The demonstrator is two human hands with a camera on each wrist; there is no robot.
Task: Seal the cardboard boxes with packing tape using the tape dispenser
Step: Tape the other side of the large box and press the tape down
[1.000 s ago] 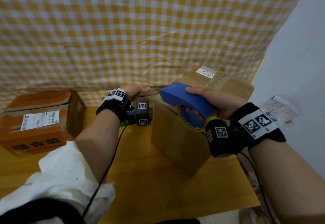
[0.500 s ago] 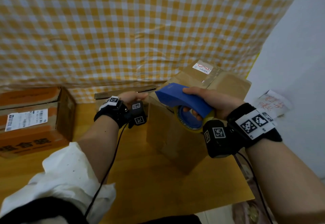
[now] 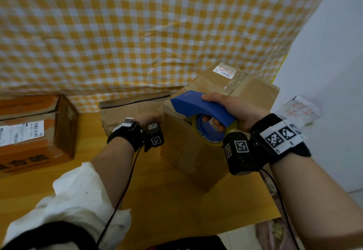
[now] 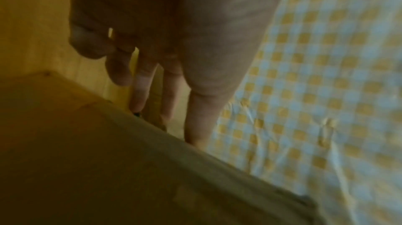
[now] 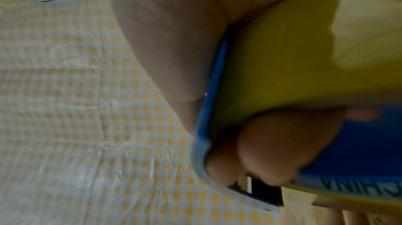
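From the head view, the right hand (image 3: 233,110) is wrapped round the handle of a blue tape dispenser (image 3: 198,108), fingers through its loop, the yellowish tape roll (image 3: 211,132) beneath. The dispenser sits at the near top edge of a brown cardboard box (image 3: 196,155) on the wooden tabletop (image 3: 167,200). The left hand (image 3: 149,117) reaches down beside that box's left face, in front of a second, open box (image 3: 125,110); an orange printed box (image 3: 35,132) stands well to the left. A yellow checked cloth (image 3: 157,34) hangs behind.

The left wrist view is blurred: fingers (image 4: 202,108) straight, pointing down between the box edge and the cloth, gripping nothing.

The right wrist view shows fingers (image 5: 272,142) curled inside the dispenser's blue frame (image 5: 359,142), against the roll.
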